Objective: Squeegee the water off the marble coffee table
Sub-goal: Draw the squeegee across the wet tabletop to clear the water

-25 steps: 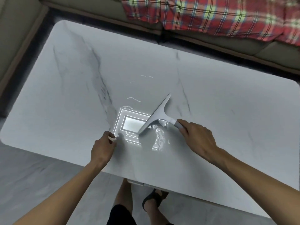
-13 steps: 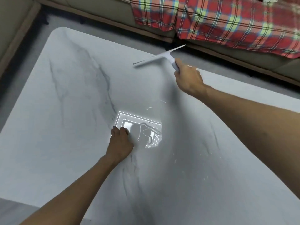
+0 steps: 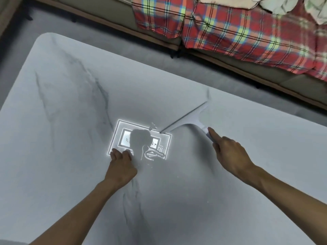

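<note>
white squeegee (image 3: 187, 119) | blade slanted on marble table (image 3: 70, 138) | water streaks (image 3: 150, 154) near its left end

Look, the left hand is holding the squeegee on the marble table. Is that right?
Not quite. The head view shows the right hand holding the squeegee on the marble table. The left hand only rests on the tabletop and does not touch the squeegee.
</note>
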The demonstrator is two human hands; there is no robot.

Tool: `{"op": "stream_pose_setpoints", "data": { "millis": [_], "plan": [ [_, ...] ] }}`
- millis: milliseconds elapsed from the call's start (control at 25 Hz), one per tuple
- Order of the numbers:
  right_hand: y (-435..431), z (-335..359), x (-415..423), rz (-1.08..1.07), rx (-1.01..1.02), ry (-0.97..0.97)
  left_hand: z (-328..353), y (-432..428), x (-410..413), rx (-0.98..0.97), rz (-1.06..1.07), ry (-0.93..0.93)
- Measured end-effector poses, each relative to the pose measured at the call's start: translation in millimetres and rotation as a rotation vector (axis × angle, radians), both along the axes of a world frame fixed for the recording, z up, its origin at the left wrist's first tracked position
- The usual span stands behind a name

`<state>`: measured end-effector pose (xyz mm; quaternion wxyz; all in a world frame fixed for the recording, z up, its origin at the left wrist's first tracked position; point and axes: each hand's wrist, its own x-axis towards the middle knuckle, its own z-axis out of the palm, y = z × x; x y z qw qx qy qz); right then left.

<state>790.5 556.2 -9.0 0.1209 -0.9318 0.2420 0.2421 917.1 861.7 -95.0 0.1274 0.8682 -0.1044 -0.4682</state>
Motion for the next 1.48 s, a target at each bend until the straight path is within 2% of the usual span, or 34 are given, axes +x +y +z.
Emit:
{"op": "stream_pose_setpoints", "data": {
  "millis": [160, 320, 440, 560, 720, 880, 1040, 1120, 1280, 1480],
  "plan": [
    [-6, 29, -26, -0.031, 0.017, 0.034, 8, -3, 1, 0.008, -0.006, -0.013],
    [-27, 19, 52, -0.074, 0.005, -0.142, 8, -6, -1, 0.040, 0.059, -0.025],
    [-28, -2, 122, -0.161, 0.089, -0.156, 4, -2, -7, 0.043, 0.037, -0.047],
    [3, -22, 150, -0.141, 0.134, -0.178, 3, 3, -12, 0.026, 0.043, -0.122],
    [53, -31, 104, 0.053, 0.173, -0.174, 11, 13, -24, -0.002, 0.008, -0.221],
    [53, -11, 10, 0.228, 0.179, -0.029, 20, 33, -50, 0.037, -0.131, -0.160],
    [33, 22, -60, 0.295, 0.128, 0.119, 30, 45, -67, 0.010, -0.068, -0.055],
    [23, 36, -62, 0.279, 0.132, 0.119, 33, 49, -71, -0.024, -0.003, -0.078],
    [21, 34, 23, 0.119, 0.175, -0.119, 32, 56, -60, -0.079, 0.164, -0.183],
    [54, -9, 173, -0.098, 0.191, -0.153, 13, 77, -49, -0.061, 0.178, -0.190]
  ]
}}
